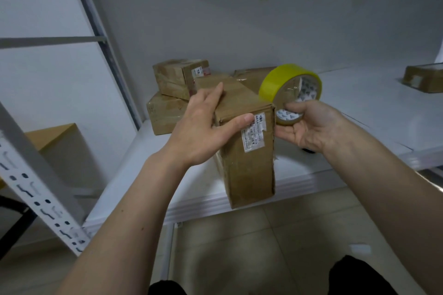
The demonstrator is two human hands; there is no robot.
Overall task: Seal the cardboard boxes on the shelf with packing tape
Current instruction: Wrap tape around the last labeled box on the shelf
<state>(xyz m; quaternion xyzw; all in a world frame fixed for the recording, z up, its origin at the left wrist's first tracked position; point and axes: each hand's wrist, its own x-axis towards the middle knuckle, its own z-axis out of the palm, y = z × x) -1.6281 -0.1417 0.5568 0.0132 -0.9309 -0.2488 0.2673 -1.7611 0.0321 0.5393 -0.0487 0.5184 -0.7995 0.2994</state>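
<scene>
Both hands grasp: left hand [203, 124] clasps the box [249, 151], right hand [309, 127] pinches the tape roll [290, 93].

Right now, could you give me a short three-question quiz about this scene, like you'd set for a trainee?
1. True or false: the left hand grips the upright box at its top.
2. Which hand holds the tape roll? A) left B) right C) neither
3. Fill in: two more boxes are stacked at the back of the shelf, to the ____ of the upright box.

Key:
1. True; its thumb lies across the label.
2. B; the right hand holds the yellow roll beside the box's top.
3. Left; the small box sits on a bigger box.
</scene>
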